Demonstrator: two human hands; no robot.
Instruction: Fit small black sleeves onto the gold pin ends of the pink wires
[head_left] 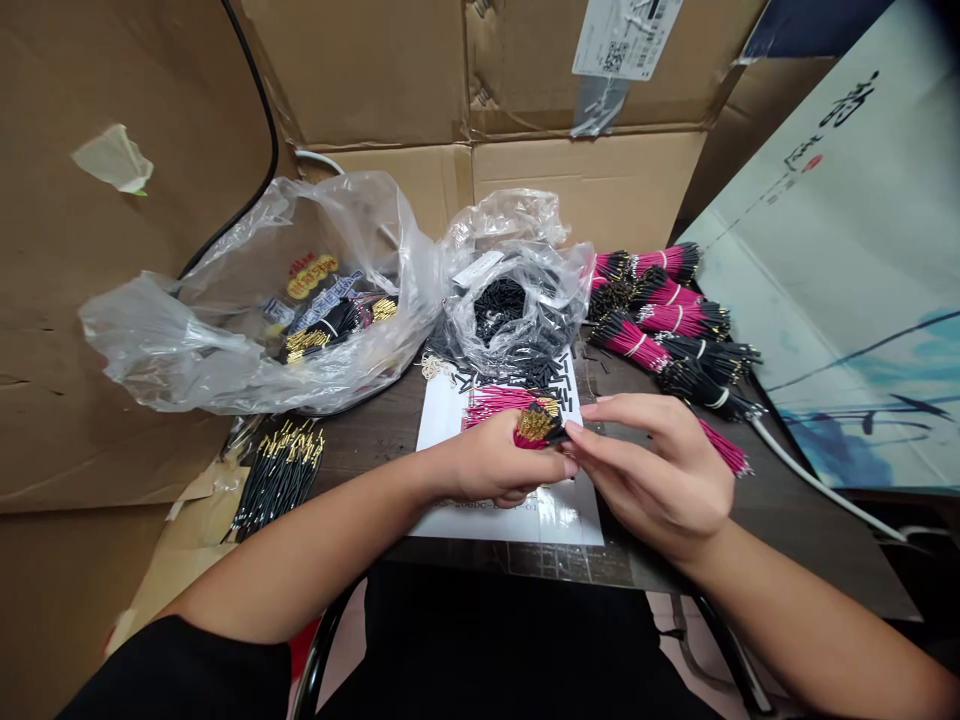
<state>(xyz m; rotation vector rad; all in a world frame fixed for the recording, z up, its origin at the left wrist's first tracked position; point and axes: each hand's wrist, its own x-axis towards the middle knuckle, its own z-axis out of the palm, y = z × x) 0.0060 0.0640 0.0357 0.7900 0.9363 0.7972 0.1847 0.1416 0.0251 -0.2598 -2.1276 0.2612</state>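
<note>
My left hand (491,465) is closed around a bundle of wires (534,424) with gold terminals and black and pink parts showing. Close against its right side, my right hand (660,470) has thumb and fingers drawn together at the black ends; what lies between those fingertips is too small to make out. Beneath both hands is a printed white sheet (442,520). Pink wires (495,400) lie just beyond my left hand, and loose short black sleeves (536,372) are scattered behind them.
Behind stand an opened plastic bag of black sleeves (499,310) and a larger clear bag (195,345) holding wire bundles. Tied pink and black bundles (675,320) are piled at right. Black wires with gold ends (281,475) lie left. A white cable (825,485) crosses the right side.
</note>
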